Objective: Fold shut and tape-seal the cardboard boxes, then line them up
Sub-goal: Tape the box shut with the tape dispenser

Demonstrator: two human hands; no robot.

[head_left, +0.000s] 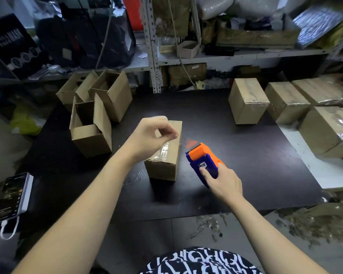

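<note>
The left hand (152, 133) hovers half-curled, holding nothing, over the taped box (164, 155) while the right hand (222, 182)'s grip wraps the tape dispenser (203, 161), ready for the next box.

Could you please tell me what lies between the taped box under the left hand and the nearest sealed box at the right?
Only bare black tabletop between taped brown cardboard box and sealed cardboard box, in the head view.

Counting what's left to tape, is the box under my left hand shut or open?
Shut. The box has flaps folded flat with clear tape along the top seam, under the left hand.
</note>
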